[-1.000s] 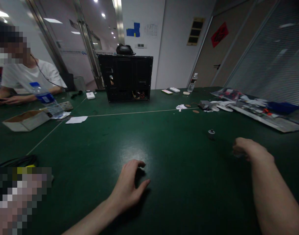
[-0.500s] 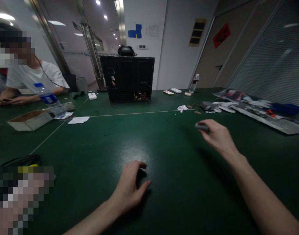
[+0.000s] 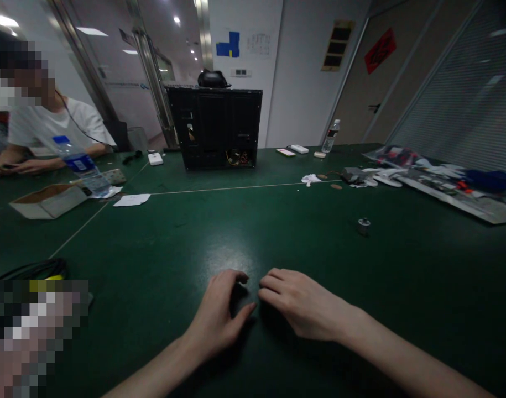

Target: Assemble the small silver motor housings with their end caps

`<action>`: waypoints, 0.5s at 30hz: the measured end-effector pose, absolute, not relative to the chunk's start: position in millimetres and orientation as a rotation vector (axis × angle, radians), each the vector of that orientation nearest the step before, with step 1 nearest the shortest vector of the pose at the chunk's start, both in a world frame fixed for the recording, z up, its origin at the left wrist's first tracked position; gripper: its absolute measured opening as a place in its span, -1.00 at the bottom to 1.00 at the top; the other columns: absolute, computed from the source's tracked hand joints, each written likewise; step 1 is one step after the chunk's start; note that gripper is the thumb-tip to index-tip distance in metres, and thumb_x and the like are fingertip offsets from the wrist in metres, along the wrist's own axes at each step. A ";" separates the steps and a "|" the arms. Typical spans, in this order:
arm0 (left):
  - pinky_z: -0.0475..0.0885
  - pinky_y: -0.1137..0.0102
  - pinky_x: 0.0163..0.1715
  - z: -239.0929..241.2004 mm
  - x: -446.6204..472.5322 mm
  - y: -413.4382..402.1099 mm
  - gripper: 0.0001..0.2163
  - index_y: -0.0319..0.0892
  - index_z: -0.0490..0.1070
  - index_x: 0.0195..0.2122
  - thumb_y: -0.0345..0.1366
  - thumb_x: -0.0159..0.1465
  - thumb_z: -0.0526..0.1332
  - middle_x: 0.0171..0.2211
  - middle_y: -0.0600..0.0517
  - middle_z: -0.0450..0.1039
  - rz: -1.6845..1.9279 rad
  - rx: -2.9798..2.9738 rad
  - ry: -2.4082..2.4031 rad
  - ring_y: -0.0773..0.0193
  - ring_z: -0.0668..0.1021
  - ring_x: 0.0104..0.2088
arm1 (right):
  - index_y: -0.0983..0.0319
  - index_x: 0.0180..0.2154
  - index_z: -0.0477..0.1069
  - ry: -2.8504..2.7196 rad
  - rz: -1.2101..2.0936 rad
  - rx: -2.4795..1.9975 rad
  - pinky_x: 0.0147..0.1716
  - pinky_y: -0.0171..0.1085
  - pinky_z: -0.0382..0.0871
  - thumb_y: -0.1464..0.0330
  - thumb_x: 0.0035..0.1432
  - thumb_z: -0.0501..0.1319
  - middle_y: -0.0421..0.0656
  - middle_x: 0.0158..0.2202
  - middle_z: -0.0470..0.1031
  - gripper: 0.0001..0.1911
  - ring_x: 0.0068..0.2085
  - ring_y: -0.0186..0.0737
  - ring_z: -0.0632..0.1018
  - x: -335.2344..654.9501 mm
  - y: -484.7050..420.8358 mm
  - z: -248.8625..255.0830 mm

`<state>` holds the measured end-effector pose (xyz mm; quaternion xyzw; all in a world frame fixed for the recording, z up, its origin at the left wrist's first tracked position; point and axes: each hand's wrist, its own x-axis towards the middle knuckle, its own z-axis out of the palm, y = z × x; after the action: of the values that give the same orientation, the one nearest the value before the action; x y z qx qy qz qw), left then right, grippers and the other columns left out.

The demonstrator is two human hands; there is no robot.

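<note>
At my far left, a coil of black cable (image 3: 32, 270) lies on the green counter (image 3: 173, 237). Farther back there is an open carton box (image 3: 45, 209), and behind it a person in a white T-shirt (image 3: 49, 124) sits with the forearms on the counter. Just beside the box is a water bottle with blue cap (image 3: 76, 163), then a white paper (image 3: 131, 200). My left hand (image 3: 219, 309) is near the middle, its thumb and fingers curved and wide apart. Beyond it stands a black casing (image 3: 215, 127) with some wires showing. My right hand (image 3: 298, 301) is just beside the left one, its fingers curled down; I cannot tell if it holds something. Farther right and beyond this hand, a small metal cylinder (image 3: 364, 225) stands upright on the counter, well apart from both hands.
</note>
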<state>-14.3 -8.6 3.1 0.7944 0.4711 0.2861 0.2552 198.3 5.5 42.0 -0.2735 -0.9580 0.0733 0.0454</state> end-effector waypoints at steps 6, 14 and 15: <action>0.43 0.12 -0.13 3.5 -14.6 -8.8 -0.70 -0.12 0.28 -0.08 -0.38 0.16 0.26 -0.13 -0.06 0.41 0.753 2.150 1.280 0.05 0.47 -0.13 | 0.30 0.03 0.25 -2.818 0.370 -0.873 -0.18 -0.17 0.39 0.57 0.04 0.15 0.00 -0.06 0.42 -0.53 -0.13 -0.10 0.43 200.9 10.0 38.8; 0.41 0.13 -0.11 0.6 -15.5 -8.2 -0.69 -0.12 0.27 -0.06 -0.37 0.18 0.26 -0.12 -0.05 0.41 0.751 2.153 1.270 0.06 0.46 -0.12 | 0.30 0.12 0.14 -2.655 0.488 -0.894 -0.13 -0.18 0.37 0.52 0.09 0.18 -0.02 -0.08 0.42 -0.46 -0.13 -0.14 0.46 206.2 15.9 27.8; 0.40 0.13 -0.10 0.5 -15.5 -8.2 -0.69 -0.12 0.27 -0.06 -0.37 0.18 0.26 -0.12 -0.05 0.41 0.751 2.151 1.268 0.06 0.46 -0.11 | 0.30 0.12 0.12 -2.637 0.497 -0.901 -0.15 -0.18 0.37 0.50 0.09 0.19 -0.02 -0.08 0.42 -0.45 -0.14 -0.14 0.46 206.4 16.5 25.3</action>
<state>-15.5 -8.2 0.5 0.7957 0.4692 0.2778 0.2639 206.4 16.5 25.3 -0.3144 -0.9204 0.1735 0.1549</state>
